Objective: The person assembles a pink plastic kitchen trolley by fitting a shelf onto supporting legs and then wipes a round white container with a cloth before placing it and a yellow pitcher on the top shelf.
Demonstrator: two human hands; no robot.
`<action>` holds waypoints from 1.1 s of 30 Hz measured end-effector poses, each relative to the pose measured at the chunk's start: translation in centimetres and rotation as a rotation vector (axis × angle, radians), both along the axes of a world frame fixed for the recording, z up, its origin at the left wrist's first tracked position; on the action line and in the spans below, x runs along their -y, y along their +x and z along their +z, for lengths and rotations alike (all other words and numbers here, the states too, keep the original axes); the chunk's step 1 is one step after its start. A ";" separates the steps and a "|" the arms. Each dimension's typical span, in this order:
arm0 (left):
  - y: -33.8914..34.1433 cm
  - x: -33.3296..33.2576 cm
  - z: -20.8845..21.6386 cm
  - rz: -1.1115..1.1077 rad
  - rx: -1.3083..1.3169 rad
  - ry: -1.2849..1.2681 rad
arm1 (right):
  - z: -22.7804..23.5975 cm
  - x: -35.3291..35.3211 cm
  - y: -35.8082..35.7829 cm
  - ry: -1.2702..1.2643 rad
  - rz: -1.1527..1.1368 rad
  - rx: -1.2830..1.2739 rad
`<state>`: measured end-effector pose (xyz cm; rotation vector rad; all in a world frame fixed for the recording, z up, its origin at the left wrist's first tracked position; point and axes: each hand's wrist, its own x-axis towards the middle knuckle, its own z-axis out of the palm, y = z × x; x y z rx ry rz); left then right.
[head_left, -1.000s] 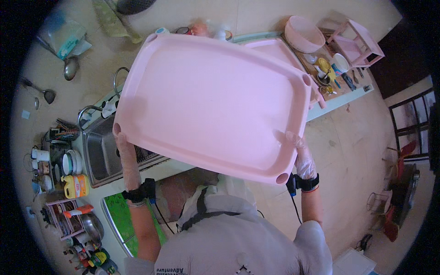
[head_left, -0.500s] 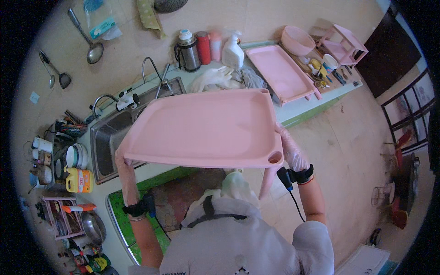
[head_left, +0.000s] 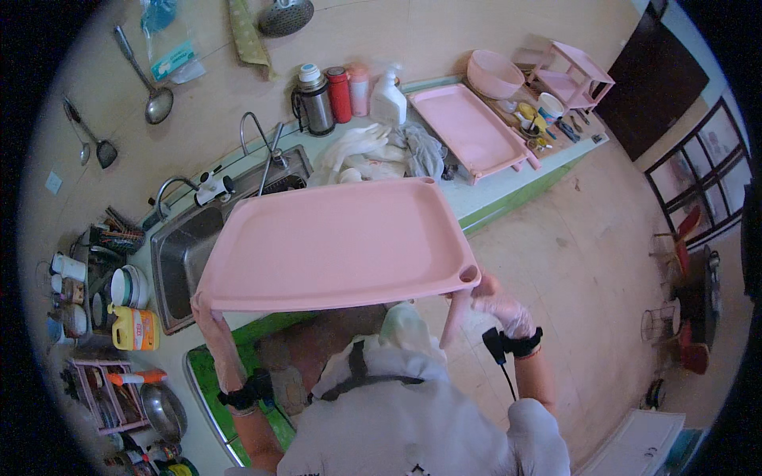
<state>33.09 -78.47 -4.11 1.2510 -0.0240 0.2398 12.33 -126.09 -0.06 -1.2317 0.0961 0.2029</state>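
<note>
Head view has one left hand [head_left: 214, 332] clasping one pink tray [head_left: 341, 246] by its near left corner and one right hand [head_left: 506, 309] bent at its single visible leg [head_left: 455, 319], too hidden to tell whether it grips. Held before the sink [head_left: 176, 276], this tray looks smooth, with rounded corners, raised rim and two visible holes [head_left: 468, 274]; one similar tray [head_left: 472, 131] lies on the counter [head_left: 468, 192].

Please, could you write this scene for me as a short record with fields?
Main item: pink tray, flat face up
Left hand: left hand holding its near left corner
Right hand: right hand by the leg under its near right corner; grip partly hidden
Counter: second pink tray, white spray bottle, yellow jug
</note>
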 end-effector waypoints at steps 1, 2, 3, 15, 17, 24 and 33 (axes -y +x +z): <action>-0.5 1.0 0.6 0.007 0.073 0.186 | -0.2 -0.3 -0.6 0.001 -0.008 -0.002; -1.1 2.2 1.4 0.013 0.148 0.371 | -0.4 -0.5 -1.0 -0.098 -0.081 -0.037; -1.7 4.1 2.8 -0.003 0.147 0.367 | -0.6 -0.8 -1.6 -0.200 -0.163 -0.077; -2.3 12.4 5.1 -0.254 -0.182 0.293 | -0.5 5.7 -5.7 -0.295 -0.651 0.033; -2.0 15.0 6.5 -0.325 -0.119 0.550 | 1.8 8.4 -4.3 -0.369 -0.675 -0.014; 2.0 24.7 9.4 -0.400 0.005 0.607 | 5.7 20.9 2.0 -0.395 -0.451 0.142; 9.6 34.5 10.8 -0.268 -0.035 0.486 | 8.0 33.8 13.2 -0.324 -0.245 0.173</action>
